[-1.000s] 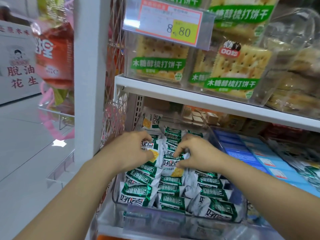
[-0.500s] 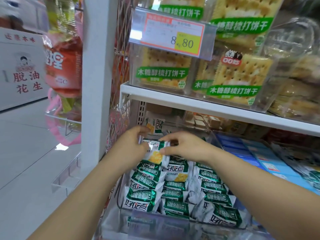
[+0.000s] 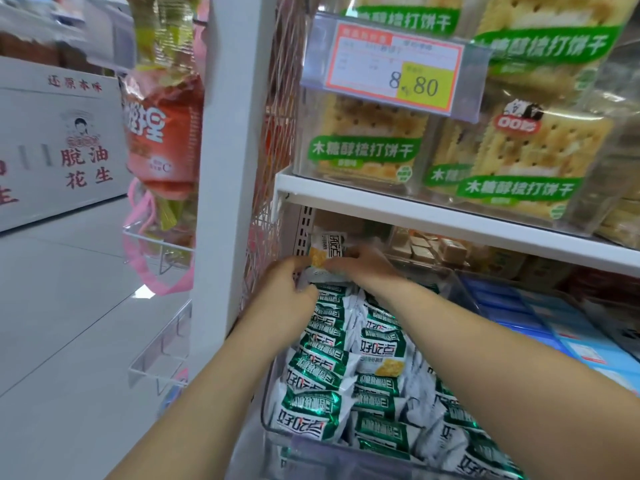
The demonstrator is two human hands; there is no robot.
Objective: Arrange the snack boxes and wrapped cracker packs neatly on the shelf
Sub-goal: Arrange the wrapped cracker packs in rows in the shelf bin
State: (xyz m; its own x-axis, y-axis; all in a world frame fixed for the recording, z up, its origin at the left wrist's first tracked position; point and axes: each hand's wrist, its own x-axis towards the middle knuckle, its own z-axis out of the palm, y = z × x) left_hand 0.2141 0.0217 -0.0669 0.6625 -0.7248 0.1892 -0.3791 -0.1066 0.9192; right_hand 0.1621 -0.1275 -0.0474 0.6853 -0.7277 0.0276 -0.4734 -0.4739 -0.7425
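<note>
"What are the hands doing in there?"

"Both forearms are stretching forward side by side under the upper shelf (image 3: 433,216), angling in towards each other at the back of the lower one. The left hand (image 3: 289,287) is lying knuckles up, its fingers curling inward and pinching the lower left edge of a single cracker pack (image 3: 327,249)."

"And the other one?"

"The right hand (image 3: 369,268) is reaching in from the opposite side, palm down, with its fingers gripping the right edge of that same pack. The wrapper is hiding part of the fingertips, so I can't tell how many are doing the gripping."

"So where is the pack sitting?"

"It's standing upright between the two hands, at the far left end of the clear bin (image 3: 273,434), close against the back panel. Just below it the green-and-silver wrapped packs (image 3: 332,375) are lying overlapped in rows, filling the bin under both wrists."

"Anything further along?"

"Blue boxes (image 3: 554,327) are lying flat just right of the right forearm. Up above, clear cracker boxes (image 3: 367,143) with green labels are standing on the upper shelf, and a price tag (image 3: 398,69) reading 8.80 is hanging in front of them."
</note>
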